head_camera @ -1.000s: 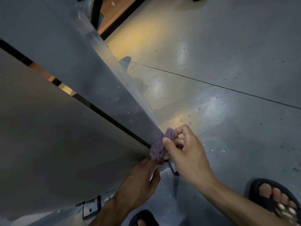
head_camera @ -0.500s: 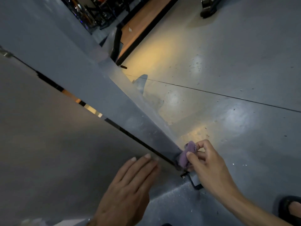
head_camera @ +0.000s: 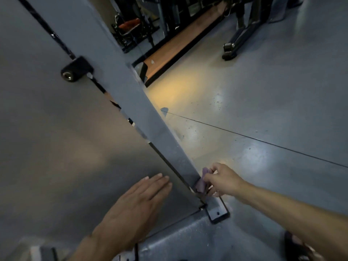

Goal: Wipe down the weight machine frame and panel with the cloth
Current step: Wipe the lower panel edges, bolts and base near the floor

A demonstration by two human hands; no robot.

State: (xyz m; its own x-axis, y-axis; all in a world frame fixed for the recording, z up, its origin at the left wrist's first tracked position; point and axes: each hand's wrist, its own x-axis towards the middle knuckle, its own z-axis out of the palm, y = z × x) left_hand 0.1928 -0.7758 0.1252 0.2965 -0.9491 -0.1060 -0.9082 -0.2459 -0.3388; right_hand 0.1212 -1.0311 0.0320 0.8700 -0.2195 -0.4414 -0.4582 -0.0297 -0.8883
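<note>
From the head camera, looking down: you are pinching a small purple cloth (head_camera: 201, 182) in your right hand (head_camera: 219, 178), fingers curled round it, pressing it against the bottom of the grey frame post (head_camera: 131, 95), just above its bolted foot plate (head_camera: 218, 211) on the floor (head_camera: 263, 102). Your left hand (head_camera: 131, 210) is lying flat, fingers straight and holding nothing, on the grey panel (head_camera: 56, 147) beside the post, probably bracing you while you are wiping low. Other gym machines (head_camera: 237, 25) are standing well apart behind.
</note>
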